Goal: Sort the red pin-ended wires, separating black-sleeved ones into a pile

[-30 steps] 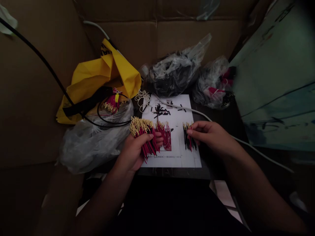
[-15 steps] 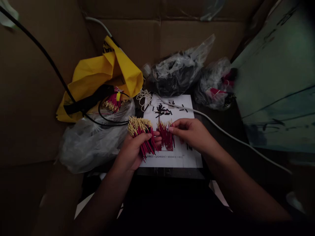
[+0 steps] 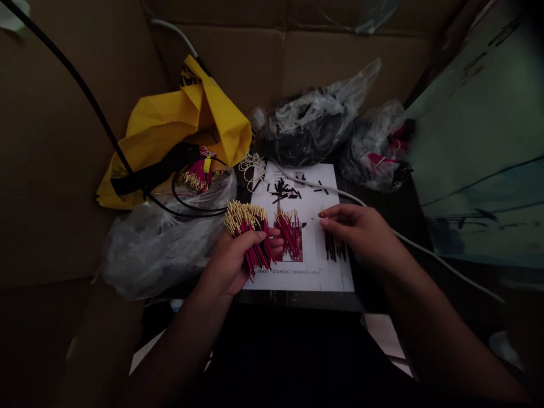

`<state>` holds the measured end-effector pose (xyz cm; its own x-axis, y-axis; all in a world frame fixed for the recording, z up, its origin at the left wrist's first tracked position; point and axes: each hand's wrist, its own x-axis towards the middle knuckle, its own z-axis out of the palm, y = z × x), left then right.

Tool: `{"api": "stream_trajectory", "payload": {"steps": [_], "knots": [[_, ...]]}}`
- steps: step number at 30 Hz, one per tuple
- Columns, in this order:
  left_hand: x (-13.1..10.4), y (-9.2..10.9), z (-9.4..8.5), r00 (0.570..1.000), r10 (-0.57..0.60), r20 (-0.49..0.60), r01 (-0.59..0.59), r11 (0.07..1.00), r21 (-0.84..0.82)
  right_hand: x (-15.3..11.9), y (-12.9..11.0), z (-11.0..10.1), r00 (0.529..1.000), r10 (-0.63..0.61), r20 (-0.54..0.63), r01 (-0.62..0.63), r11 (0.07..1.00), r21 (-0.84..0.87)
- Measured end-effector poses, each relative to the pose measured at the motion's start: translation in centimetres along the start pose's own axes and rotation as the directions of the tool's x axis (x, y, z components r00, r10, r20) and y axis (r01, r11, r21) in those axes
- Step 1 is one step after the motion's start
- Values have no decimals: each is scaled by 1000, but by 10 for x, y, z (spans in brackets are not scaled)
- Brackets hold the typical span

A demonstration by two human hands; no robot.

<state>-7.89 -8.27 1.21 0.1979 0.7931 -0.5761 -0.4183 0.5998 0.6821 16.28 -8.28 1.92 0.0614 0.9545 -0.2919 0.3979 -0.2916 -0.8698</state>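
My left hand point(image 3: 233, 255) is wrapped round a thick bundle of red and black wires with gold tips point(image 3: 250, 226). Beside its fingertips, a smaller pile of red gold-tipped wires point(image 3: 289, 235) lies on a printed white sheet point(image 3: 297, 280). My right hand point(image 3: 355, 226) hovers over the sheet's right part, thumb and index finger pinched; something tiny may be between them, too small to make out. Under that hand several dark wires point(image 3: 331, 246) lie at the sheet's right edge. Short black tube pieces point(image 3: 280, 188) are scattered on the upper part of the sheet.
A yellow bag point(image 3: 161, 119) stands at the back left, above a clear plastic bag point(image 3: 157, 249). Two filled plastic bags point(image 3: 306, 124) point(image 3: 374, 150) sit at the back. A white cable point(image 3: 429, 255) crosses the right side. Cardboard walls point(image 3: 238, 51) rise behind.
My right hand has moved right, from the small red wire pile to above the dark wires. My left hand still holds its bundle. The view has shifted slightly.
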Motion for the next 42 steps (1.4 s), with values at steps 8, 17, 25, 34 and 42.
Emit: {"api": "stream_trajectory", "payload": {"steps": [8, 17, 25, 34, 42], "knots": [[-1, 0, 0, 1000, 1, 6, -1, 1000, 13, -11, 18, -27, 997, 29, -75, -35, 996, -87], [-1, -1, 1, 999, -28, 19, 28, 1000, 3, -8, 11, -20, 996, -64, -54, 62, 997, -39], [-1, 0, 1, 1000, -3, 22, 3, 1000, 17, 0, -16, 28, 952, -306, -16, 280, 889, -363], [-4, -5, 4, 990, 54, 130, -60, 997, 39, -4, -29, 58, 922, -140, 361, 45, 965, 259], [-3, -4, 8, 979, 17, 201, -25, 999, 35, -2, -30, 54, 948, -75, 309, -57, 916, 396]]}}
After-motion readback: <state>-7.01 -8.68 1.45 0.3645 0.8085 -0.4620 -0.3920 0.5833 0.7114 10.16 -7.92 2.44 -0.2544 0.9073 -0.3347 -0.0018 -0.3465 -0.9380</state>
